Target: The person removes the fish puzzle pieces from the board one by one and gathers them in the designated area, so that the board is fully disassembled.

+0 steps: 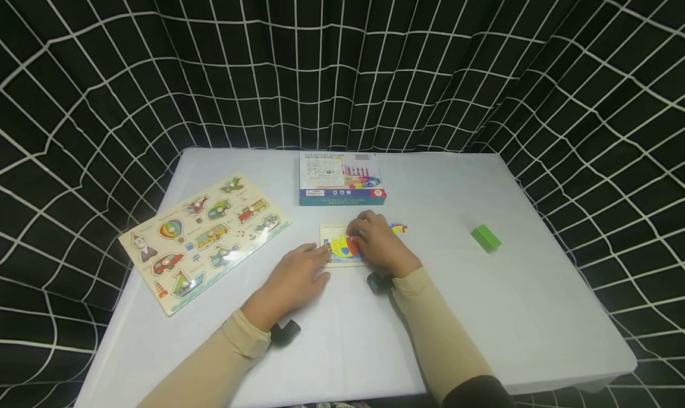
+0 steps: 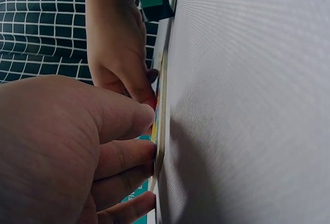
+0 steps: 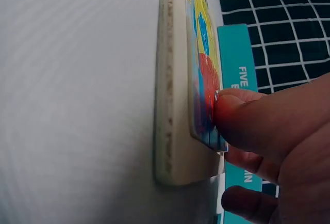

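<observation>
On the white-clothed table (image 1: 535, 313), the left hand (image 1: 296, 277) touches a cream wooden puzzle board (image 3: 178, 167) with extended fingers; the right hand (image 1: 379, 244) pinches a flat red-and-blue piece (image 3: 207, 77) on it, seemingly fitting it; next likely calls for alignment

box (image 1: 342, 179), teal side w/ "FIVE SETS OF COLUMN", line below blurry, puzzle board (image 1: 241, 247) captions too sm. to read

On the table (image 1: 535, 325), a jigsaw puzzle (image 1: 340, 251) lies before a toy-set box (image 1: 342, 192), vehicle peg puzzle (image 1: 205, 241) left of it, toy block (image 1: 486, 238) right of it
</observation>
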Demonstrator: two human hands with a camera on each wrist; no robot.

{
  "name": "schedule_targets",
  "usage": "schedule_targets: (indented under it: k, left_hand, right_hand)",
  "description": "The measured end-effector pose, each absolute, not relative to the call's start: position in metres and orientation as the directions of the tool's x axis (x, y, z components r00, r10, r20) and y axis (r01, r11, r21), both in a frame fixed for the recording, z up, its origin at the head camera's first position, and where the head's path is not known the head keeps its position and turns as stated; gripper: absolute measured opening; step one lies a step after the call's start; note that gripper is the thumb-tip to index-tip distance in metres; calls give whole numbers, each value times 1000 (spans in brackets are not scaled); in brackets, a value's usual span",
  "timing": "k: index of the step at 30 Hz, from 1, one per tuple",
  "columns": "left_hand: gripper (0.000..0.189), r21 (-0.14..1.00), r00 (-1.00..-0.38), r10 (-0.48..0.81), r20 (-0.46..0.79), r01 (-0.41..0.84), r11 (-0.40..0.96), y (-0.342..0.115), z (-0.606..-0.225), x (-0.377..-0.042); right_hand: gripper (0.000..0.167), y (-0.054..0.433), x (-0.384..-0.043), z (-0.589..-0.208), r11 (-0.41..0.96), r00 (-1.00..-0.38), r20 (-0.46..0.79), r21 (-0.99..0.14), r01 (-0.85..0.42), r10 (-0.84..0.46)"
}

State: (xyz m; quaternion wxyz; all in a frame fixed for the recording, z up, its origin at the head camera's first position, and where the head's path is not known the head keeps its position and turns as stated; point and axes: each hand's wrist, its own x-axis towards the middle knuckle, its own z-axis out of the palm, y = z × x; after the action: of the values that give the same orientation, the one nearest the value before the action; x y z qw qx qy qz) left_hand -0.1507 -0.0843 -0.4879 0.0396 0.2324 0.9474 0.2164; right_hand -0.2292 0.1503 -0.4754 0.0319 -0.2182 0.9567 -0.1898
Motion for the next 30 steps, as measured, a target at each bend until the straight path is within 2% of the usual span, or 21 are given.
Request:
schedule_targets:
  k: [11, 18, 25, 30]
  left_hand:
    - [46, 424, -884, 466, 45, 439, 792, -85, -487, -150]
    - [46, 422, -881, 470, 58, 448, 788, -86, -486, -150]
    - [47, 428, -884, 465, 45, 438, 790, -85, -485, -149]
    - [46, 435, -887, 461, 39, 430, 791, -85, -485, -149]
  right_hand:
    - [14, 148, -228, -477, 822, -897, 71, -375, -429, -436]
    - [17, 152, -226, -474, 779, -917, 165, -485, -397, -364]
    - [8, 156, -221, -463, 766, -937, 89, -553, -328, -337]
    - [13, 172, -225, -456, 733, -944, 188, -596, -329, -271]
